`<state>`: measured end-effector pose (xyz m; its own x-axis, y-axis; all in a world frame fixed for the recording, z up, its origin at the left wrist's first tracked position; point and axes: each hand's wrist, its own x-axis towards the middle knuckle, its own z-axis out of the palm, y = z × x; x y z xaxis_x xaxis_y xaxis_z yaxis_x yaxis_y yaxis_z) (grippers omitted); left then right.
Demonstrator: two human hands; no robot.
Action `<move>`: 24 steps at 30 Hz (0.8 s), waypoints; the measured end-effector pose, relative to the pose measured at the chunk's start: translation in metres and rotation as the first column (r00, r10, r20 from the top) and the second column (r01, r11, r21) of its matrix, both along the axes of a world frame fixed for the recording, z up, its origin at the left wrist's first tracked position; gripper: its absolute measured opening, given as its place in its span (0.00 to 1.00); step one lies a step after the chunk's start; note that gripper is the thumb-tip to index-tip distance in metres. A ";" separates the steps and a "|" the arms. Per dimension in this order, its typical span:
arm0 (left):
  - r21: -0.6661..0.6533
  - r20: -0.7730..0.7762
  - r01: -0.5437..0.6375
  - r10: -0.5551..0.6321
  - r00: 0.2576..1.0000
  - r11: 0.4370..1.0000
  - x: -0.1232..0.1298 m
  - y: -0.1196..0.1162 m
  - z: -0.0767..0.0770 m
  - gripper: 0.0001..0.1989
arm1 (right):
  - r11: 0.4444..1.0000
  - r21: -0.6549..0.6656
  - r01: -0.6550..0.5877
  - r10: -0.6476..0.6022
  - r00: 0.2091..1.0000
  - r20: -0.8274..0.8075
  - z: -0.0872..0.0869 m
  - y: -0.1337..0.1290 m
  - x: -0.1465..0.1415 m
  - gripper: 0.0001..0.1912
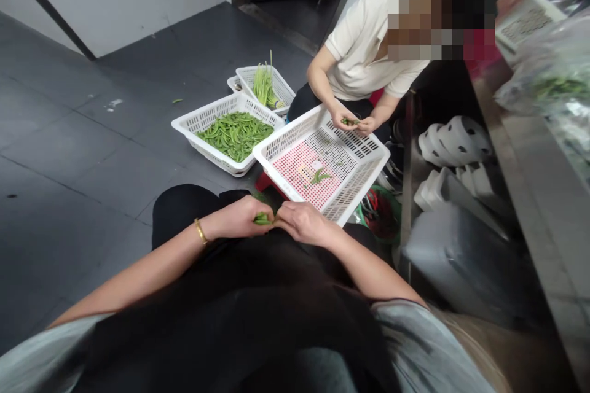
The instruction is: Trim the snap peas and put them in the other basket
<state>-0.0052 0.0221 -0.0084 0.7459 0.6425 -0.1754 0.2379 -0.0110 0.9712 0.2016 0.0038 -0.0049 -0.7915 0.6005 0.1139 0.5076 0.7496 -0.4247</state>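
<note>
Above my lap, my left hand [242, 216] is closed around several green pods [262, 218]. My right hand [302, 221] meets it, its fingers pinched at the pods' end; what they grip is too small to make out. Just beyond is a white plastic basket [295, 192] with a few green bits [319, 177] on its red and white bottom. To its left, a second white basket [187, 124] holds a heap of green pods [237, 135].
Across from me a person in a cream shirt [359, 37] handles pods over the basket. Behind stands a small basket of long green stalks [263, 86]. At right are a metal counter [530, 196], white containers [454, 141] and a grey bin [456, 252].
</note>
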 end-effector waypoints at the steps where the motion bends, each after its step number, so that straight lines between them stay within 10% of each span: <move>1: 0.054 0.002 0.064 -0.064 0.998 0.997 -0.002 0.001 0.004 0.05 | 0.996 -0.086 -0.037 0.029 0.995 -0.099 -0.002 0.002 0.001 0.11; 5: -0.170 0.178 -0.114 0.145 0.973 0.979 0.009 -0.002 0.005 0.06 | 0.944 -0.265 0.197 -0.297 0.857 -0.420 -0.008 0.006 -0.007 0.12; 9: -0.494 0.298 -0.504 0.682 0.667 0.709 0.030 0.001 -0.010 0.08 | 0.836 -0.174 0.520 -0.531 0.689 -0.494 -0.009 0.008 -0.019 0.11; 12: -0.587 0.250 -0.629 0.853 0.457 0.509 0.018 0.018 -0.022 0.06 | 0.905 -0.329 0.270 -0.379 0.864 -0.333 -0.002 0.013 -0.001 0.11; 15: -0.673 0.203 -0.643 0.927 0.315 0.366 -0.013 0.039 -0.032 0.05 | 0.733 -0.680 0.005 -0.080 0.994 -0.078 0.001 0.040 0.039 0.15; 17: -0.717 0.206 -0.587 0.918 0.339 0.377 -0.027 0.047 -0.037 0.06 | 0.651 -0.699 0.297 -0.216 0.955 0.205 -0.008 0.073 0.063 0.21; 19: -0.734 0.238 -0.511 0.874 0.423 0.448 -0.031 0.048 -0.039 0.11 | 0.557 -0.322 0.766 -0.535 0.627 0.567 -0.027 0.111 0.079 0.22; 24: -0.736 0.339 -0.329 0.743 0.577 0.591 -0.014 0.039 -0.038 0.08 | 0.437 -0.108 0.893 -0.623 0.387 0.679 -0.084 0.169 0.080 0.21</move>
<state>-0.0197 0.0614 -0.0467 0.3501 0.8793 -0.3231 -0.5849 0.4745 0.6578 0.2817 0.1724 -0.0894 0.2033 0.8299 -0.5195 0.9636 -0.2637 -0.0441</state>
